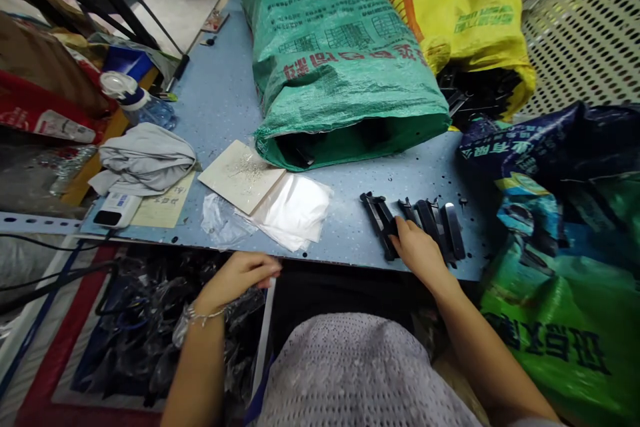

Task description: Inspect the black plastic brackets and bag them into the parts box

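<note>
My right hand (417, 247) is closed on a long black plastic piece (380, 223) at the front of the blue speckled table (350, 180). Several similar black plastic pieces (435, 227) lie side by side just to its right. My left hand (245, 275), with a bracelet at the wrist, hovers by the table's front edge, its fingers loosely stretched and nothing visible in them. Nearest to it on the table are clear plastic bags (295, 210) and a crumpled clear bag (225, 221). A beige square board (243, 177) partly covers the bags.
A green woven sack (345, 67) lies with its mouth towards me; a yellow sack (465, 20) of black parts is behind it. A grey cloth (145, 160) and water bottle (137, 100) stand left. Below is a bin of bagged black parts (150, 320). Green bags (565, 320) crowd the right.
</note>
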Tool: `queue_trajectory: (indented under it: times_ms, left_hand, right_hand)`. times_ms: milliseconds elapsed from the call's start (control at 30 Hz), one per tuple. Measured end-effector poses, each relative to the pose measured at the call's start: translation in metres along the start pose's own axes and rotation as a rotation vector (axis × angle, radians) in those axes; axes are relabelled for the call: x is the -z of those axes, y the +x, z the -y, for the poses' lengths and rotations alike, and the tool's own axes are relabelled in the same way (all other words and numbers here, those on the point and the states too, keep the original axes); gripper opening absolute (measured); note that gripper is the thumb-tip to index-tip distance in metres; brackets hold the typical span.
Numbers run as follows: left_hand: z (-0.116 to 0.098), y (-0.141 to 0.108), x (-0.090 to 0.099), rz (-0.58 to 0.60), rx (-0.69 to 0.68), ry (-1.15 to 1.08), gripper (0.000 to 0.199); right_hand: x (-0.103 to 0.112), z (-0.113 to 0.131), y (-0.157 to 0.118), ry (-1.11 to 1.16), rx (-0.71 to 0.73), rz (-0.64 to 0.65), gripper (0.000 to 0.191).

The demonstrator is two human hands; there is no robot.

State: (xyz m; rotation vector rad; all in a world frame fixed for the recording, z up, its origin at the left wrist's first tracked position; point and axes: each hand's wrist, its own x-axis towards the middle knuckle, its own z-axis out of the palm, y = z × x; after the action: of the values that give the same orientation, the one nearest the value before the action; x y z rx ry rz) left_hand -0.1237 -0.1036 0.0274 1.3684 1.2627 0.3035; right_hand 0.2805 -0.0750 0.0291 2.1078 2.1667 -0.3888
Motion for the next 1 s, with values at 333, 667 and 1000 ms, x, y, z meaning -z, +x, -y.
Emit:
queue_trajectory:
  times_ms: [333,667,1000]
  left_hand:
    - [-0.04,0.133,-0.039,-0.482,-0.277,0.118,0.013]
    - [-0.047,0.097,-0.026,-0.647,-0.446,0.13,0.014]
    - [-0.035,0.1,-0.025,-0.612,-0.485,0.368,0.049]
  right_hand:
    - [-0.017,0.052,0.039,1.624,-0.012,0.336,0.027]
    - [-0.022,0.116,0.072,1.857,-0.051,0.488,0.031]
    - [-0.016,0.082,0.022,1.764,0.091,0.897,0.037]
